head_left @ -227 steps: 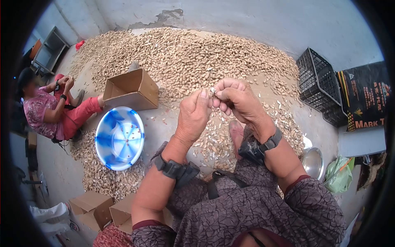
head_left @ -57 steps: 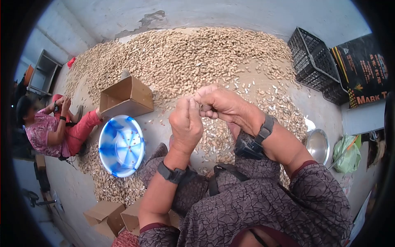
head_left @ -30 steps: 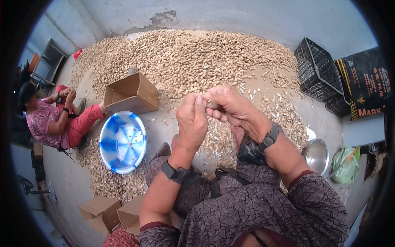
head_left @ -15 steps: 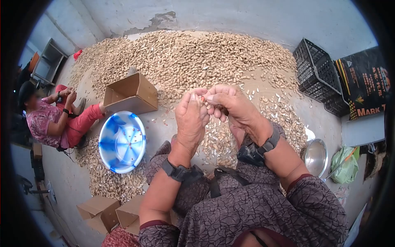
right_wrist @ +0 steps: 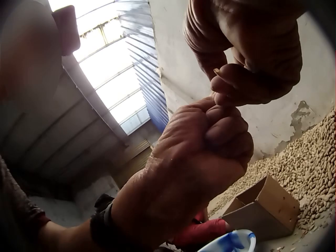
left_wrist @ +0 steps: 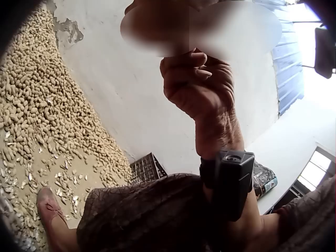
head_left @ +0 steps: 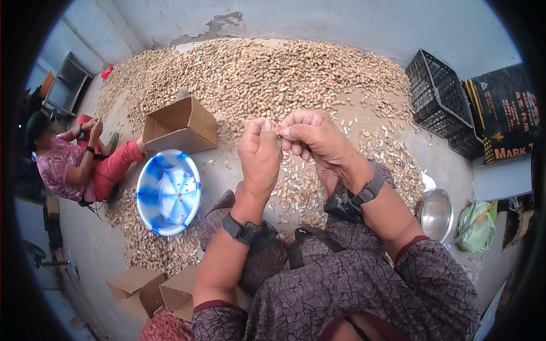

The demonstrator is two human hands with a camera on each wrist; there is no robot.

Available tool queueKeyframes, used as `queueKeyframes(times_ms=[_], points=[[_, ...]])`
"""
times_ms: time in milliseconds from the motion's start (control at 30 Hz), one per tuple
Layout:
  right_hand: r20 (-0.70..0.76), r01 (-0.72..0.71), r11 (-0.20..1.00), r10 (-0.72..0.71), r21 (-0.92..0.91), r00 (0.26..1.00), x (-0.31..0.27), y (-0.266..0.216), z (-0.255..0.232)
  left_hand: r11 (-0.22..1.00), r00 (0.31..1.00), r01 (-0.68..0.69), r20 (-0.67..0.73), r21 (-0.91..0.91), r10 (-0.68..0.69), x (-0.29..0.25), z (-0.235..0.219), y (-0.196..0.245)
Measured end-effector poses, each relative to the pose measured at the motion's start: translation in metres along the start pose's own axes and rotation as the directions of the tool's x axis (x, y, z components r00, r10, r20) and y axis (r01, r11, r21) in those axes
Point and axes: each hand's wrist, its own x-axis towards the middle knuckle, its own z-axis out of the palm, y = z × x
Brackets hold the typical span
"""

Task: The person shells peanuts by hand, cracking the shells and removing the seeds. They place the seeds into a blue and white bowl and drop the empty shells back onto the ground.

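Both hands meet in front of the body, fingertips close together over a small peanut (head_left: 278, 132), part of which shows reddish. My left hand (head_left: 260, 156) pinches it between thumb and curled fingers. From the other side my right hand (head_left: 323, 141) pinches it too, its other fingers curled below. In the right wrist view the left hand (right_wrist: 197, 144) lies under the right hand (right_wrist: 252, 47), and the peanut is mostly hidden by the fingers. A large heap of unshelled peanuts (head_left: 273, 74) spreads along the wall; broken shells (head_left: 296, 193) lie beneath the hands.
A blue-and-white basin (head_left: 169, 193) holding a few kernels stands at the left, beside a cardboard box (head_left: 190, 136). Another person (head_left: 71, 162) sits farther left. A black crate (head_left: 438, 96), metal bowl (head_left: 436, 216) and green bag (head_left: 476, 227) are at the right.
Seven seconds ago the fingers held a pale shell piece. One second ago the fingertips covered what they hold; a reddish part then came into sight. The hands have since risen slightly.
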Motion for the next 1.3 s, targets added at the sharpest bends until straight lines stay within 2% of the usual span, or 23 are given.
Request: queueKeyframes(times_ms=[167,267,300,367,400,467,533,600,667,700,733,800,833,867,900,967,1033,1100,1133,1167,1233,1300], points=[[0.015,-0.013,0.999,0.013,0.035,1.000,0.003,0.002,-0.002,0.997,0.998,-0.024,0.060,0.070,0.020,0.001,-0.007,0.001],[0.012,-0.020,0.998,0.019,0.054,1.000,0.005,0.001,-0.004,0.964,0.983,-0.148,0.138,0.222,0.119,0.000,-0.003,0.009],[0.018,-0.015,0.998,0.014,0.063,1.000,0.005,0.001,-0.005,0.965,0.984,-0.142,0.136,0.220,0.114,0.002,-0.004,0.009],[0.017,-0.028,0.997,0.027,0.077,0.999,0.007,0.005,-0.006,0.883,0.959,-0.260,0.211,0.392,0.188,0.005,-0.006,0.008],[0.033,-0.065,0.992,0.062,0.109,0.998,0.009,0.005,-0.007,0.884,0.960,-0.257,0.210,0.390,0.187,0.004,-0.005,0.010],[0.050,-0.105,0.985,0.099,0.138,0.994,0.011,0.009,-0.009,0.692,0.910,-0.414,0.272,0.592,0.312,0.001,-0.001,0.013],[-0.014,-0.140,0.973,0.145,0.182,0.989,0.013,0.013,-0.008,0.672,0.916,-0.401,0.270,0.623,0.296,0.000,0.000,0.011],[-0.015,-0.177,0.967,0.183,0.186,0.983,0.013,0.010,-0.007,0.646,0.920,-0.391,0.269,0.655,0.284,0.001,0.000,0.009],[-0.016,-0.207,0.960,0.213,0.189,0.977,0.013,0.009,-0.004,0.590,0.908,-0.411,0.254,0.695,0.333,0.003,-0.003,0.000],[-0.051,-0.199,0.974,0.205,0.107,0.977,0.012,0.012,0.000,0.588,0.906,-0.416,0.255,0.694,0.339,0.005,-0.006,-0.006],[-0.088,-0.191,0.981,0.193,0.025,0.977,0.012,0.014,0.001,0.616,0.900,-0.425,0.234,0.663,0.369,0.008,-0.009,-0.011],[-0.080,-0.191,0.980,0.196,0.063,0.977,0.012,0.017,0.000,0.641,0.890,-0.442,0.214,0.627,0.403,0.010,-0.011,-0.012],[-0.067,-0.195,0.976,0.202,0.099,0.977,0.013,0.016,0.000,0.890,0.979,-0.200,0.110,0.410,0.170,0.009,-0.011,-0.007],[-0.066,-0.183,0.975,0.193,0.127,0.979,0.012,0.013,0.000,0.987,0.992,0.085,0.081,0.137,-0.097,0.008,-0.012,-0.003],[-0.059,-0.175,0.977,0.183,0.121,0.981,0.011,0.011,0.000,0.988,0.993,0.073,0.080,0.137,-0.084,0.008,-0.011,-0.001],[-0.076,-0.123,0.988,0.130,0.089,0.989,0.008,0.008,0.001,0.959,0.976,0.210,0.093,-0.192,-0.196,0.008,-0.010,-0.001],[-0.092,-0.080,0.996,0.083,0.044,0.992,0.005,0.007,0.005,0.950,0.974,0.221,0.097,-0.219,-0.205,0.007,-0.013,0.000],[-0.119,0.120,0.971,-0.147,-0.208,0.982,0.002,0.007,0.010,0.930,0.971,0.236,0.102,-0.283,-0.215,0.007,-0.012,0.002],[-0.044,0.136,0.985,-0.141,-0.105,0.989,-0.004,-0.003,0.015,0.930,0.972,0.231,0.100,-0.285,-0.211,0.007,-0.012,0.002],[-0.041,0.137,0.985,-0.142,-0.105,0.989,-0.003,-0.002,0.017,0.920,0.973,0.229,0.092,-0.319,-0.210,0.008,-0.013,0.000],[-0.009,0.153,0.988,-0.153,0.009,0.988,-0.002,0.000,0.018,0.907,0.974,0.227,0.087,-0.354,-0.210,0.007,-0.010,0.000],[-0.011,0.131,0.991,-0.131,0.003,0.991,-0.002,-0.001,0.017,0.918,0.981,0.196,0.074,-0.344,-0.181,0.006,-0.007,0.003]])
